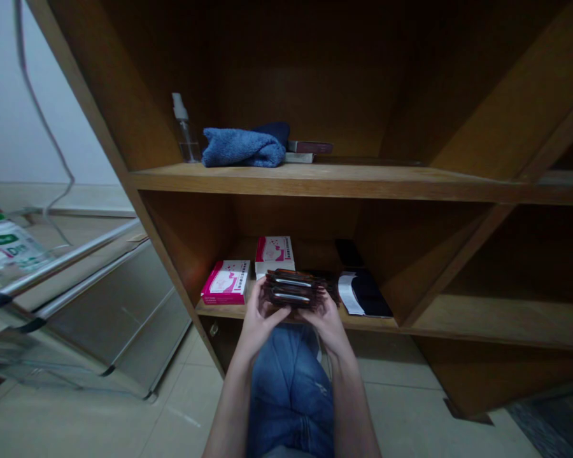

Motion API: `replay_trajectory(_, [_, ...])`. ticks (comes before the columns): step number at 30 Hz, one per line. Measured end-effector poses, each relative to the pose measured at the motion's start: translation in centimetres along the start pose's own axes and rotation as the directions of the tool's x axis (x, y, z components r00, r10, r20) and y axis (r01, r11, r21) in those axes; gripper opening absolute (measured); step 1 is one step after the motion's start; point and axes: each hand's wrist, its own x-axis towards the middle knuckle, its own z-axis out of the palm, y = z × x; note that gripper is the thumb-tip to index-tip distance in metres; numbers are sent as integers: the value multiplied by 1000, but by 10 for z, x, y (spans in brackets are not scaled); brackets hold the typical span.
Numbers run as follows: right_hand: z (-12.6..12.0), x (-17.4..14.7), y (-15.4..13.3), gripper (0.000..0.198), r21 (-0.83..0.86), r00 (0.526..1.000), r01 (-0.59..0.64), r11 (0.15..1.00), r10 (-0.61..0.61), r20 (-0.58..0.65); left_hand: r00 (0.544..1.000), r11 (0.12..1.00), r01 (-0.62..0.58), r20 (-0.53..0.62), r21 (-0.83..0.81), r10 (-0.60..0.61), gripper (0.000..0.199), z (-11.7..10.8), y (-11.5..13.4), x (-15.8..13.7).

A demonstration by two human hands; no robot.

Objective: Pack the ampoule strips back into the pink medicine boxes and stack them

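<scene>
Both of my hands grip a stack of glossy dark brown packs in front of the lower shelf. My left hand is closed around its left end, and my right hand around its right end, with the thumbs along the near side. Bright streaks shine on the packs; their exact kind is unclear. Just left of the stack lies a pink and white box. Behind the stack is a second pink and white box, its lower part partly hidden. A black and white flat item lies to the right.
A dark flat object lies deeper in the lower compartment. The upper shelf bears a spray bottle, a folded blue towel and thin boxes. At left stands a metal-railed cart with a green-capped bottle.
</scene>
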Motion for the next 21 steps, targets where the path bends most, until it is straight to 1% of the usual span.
replay_trajectory(2, [1, 0, -3, 51, -27, 997, 76, 997, -75, 36, 997, 998, -57, 50, 39, 55, 62, -2, 5, -2])
replay_trajectory(3, [1, 0, -5, 48, -43, 993, 102, 994, -99, 57, 993, 993, -94, 78, 68, 88, 57, -3, 7, -2])
replay_trajectory(6, [0, -1, -10, 35, -83, 990, 112, 990, -105, 90, 977, 974, -186, 128, 132, 170, 43, -5, 11, -3])
replay_trajectory(8, [0, -1, -12, 31, -103, 990, 115, 988, -105, 98, 976, 970, -189, 137, 153, 168, 44, -4, 11, -2])
replay_trajectory(9, [0, 0, -12, 32, -115, 989, 120, 986, -108, 104, 978, 971, -177, 138, 161, 155, 48, -4, 10, -2])
replay_trajectory(12, [-1, 1, -10, 47, -110, 990, 118, 987, -108, 88, 987, 983, -132, 104, 127, 119, 56, 0, 4, -1])
replay_trajectory(14, [-1, 1, -8, 51, -77, 998, 48, 996, -45, 42, 996, 993, -86, 43, 81, 83, 54, 4, 1, -1])
replay_trajectory(16, [-2, -1, -7, 48, -58, 998, -57, 997, 58, 12, 999, 997, -39, -28, 69, 41, 50, 9, 0, 0])
replay_trajectory(18, [-2, -3, -7, 46, -75, 988, -149, 986, 151, 18, 997, 996, -11, -71, 89, 17, 47, 12, 1, 0])
replay_trajectory(21, [0, -6, -9, 47, -112, 975, -211, 971, 217, 49, 992, 996, 27, -126, 89, -16, 46, 15, 2, 1])
